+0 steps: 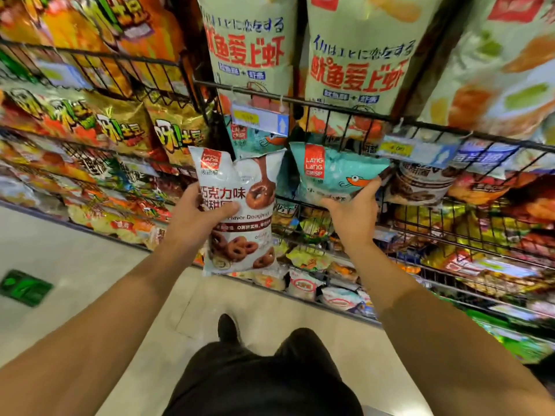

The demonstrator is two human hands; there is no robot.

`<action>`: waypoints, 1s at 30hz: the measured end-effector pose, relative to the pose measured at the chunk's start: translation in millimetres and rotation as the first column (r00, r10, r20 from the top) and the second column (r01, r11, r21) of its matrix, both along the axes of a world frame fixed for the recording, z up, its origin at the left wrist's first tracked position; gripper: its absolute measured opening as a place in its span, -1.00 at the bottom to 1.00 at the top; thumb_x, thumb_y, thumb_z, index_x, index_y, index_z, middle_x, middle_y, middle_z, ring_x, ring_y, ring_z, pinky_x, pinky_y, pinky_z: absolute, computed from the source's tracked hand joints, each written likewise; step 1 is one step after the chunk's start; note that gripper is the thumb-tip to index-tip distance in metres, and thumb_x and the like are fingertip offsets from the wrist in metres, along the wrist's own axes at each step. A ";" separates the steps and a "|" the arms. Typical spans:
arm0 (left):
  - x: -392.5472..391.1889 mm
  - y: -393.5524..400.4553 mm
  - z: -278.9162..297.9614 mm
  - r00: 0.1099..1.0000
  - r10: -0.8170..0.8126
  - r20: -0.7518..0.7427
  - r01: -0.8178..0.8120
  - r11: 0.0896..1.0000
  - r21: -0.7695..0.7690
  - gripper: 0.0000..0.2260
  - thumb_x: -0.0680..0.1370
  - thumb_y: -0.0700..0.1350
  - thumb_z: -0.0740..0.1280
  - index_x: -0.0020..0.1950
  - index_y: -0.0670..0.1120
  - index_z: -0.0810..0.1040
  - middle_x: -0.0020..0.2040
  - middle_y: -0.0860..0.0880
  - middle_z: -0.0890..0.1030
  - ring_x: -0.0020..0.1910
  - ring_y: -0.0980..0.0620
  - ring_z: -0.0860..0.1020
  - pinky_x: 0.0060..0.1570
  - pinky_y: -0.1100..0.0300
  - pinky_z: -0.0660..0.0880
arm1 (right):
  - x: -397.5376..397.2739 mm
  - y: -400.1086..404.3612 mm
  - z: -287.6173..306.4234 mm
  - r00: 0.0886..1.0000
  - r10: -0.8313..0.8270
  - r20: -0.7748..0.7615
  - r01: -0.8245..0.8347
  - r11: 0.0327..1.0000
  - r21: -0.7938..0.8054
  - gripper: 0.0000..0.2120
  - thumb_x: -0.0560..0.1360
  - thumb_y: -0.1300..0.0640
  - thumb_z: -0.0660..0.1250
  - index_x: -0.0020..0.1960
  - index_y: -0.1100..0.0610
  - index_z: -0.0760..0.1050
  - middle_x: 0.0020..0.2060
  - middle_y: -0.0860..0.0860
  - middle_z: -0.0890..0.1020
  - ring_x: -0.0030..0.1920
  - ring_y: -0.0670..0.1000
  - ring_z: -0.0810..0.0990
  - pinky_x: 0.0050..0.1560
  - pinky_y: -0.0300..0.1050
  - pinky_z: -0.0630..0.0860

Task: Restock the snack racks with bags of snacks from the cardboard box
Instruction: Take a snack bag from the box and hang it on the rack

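Here, mid-restock: the left hand (pixel 196 219) grips a white doughnut bag (pixel 240 211) at its left edge, thumb across the front and fingers curled behind, holding it upright in front of the racks and touching no shelf. The right hand (pixel 353 214) holds a teal shrimp-crisp bag (pixel 333 172) from below, thumb on the front near the printed shrimp and fingers closed round its lower right corner; the bag sits above the fingers, tilted, at the mouth of the wire rack (pixel 420 124) under the yellow price tags (pixel 261 118). Just left of those fingers a second teal bag (pixel 255 139) already stands in the same row, and just right of them lie bags printed like the doughnut bag (pixel 420 184), a likely slot for the left hand's load. Judged from this, the teal bag is being seated and the doughnut bag remains to be shelved. The cardboard box is not in view, so the remaining stock cannot be told.
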State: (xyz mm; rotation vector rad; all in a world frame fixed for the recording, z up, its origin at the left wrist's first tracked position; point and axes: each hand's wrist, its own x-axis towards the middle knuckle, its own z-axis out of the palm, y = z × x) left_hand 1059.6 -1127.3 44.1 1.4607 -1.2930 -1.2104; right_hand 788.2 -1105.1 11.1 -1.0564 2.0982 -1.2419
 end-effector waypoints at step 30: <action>-43.0 12.9 -25.1 0.969 -0.232 0.088 0.232 0.973 0.007 -0.31 0.28 -0.03 0.63 0.35 0.01 0.47 0.14 0.10 0.66 0.12 0.15 0.63 0.19 -0.05 0.56 | -19.8 40.7 19.0 0.952 0.249 0.179 -0.258 0.966 0.033 -0.46 0.58 -0.12 0.35 0.49 0.04 0.35 0.38 -0.06 0.48 0.26 -0.07 0.50 0.28 -0.04 0.49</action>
